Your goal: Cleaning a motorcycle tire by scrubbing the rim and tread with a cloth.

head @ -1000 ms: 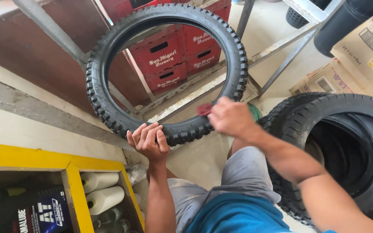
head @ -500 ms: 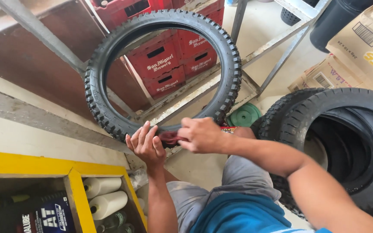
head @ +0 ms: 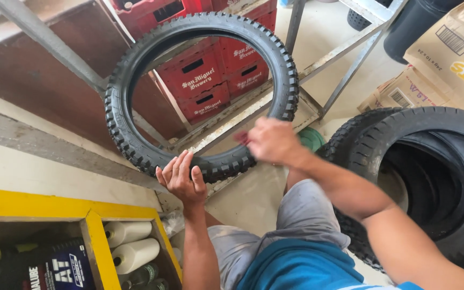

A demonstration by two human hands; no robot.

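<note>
Here the left hand point(head: 182, 177), fingers spread wide, props the knobby motorcycle tyre point(head: 200, 91) upright just above it, while the blurred right hand point(head: 269, 140) pinches a small red thing against the tyre's lower inner rim, seemingly working along it.

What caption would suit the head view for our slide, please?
Left hand steadies an upright knobby tyre while the blurred right hand holds something red.

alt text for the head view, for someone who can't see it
A person's left hand steadies an upright knobby tyre by its lower edge while the blurred right hand holds something small and red beside it. Red crates stand behind.
</note>
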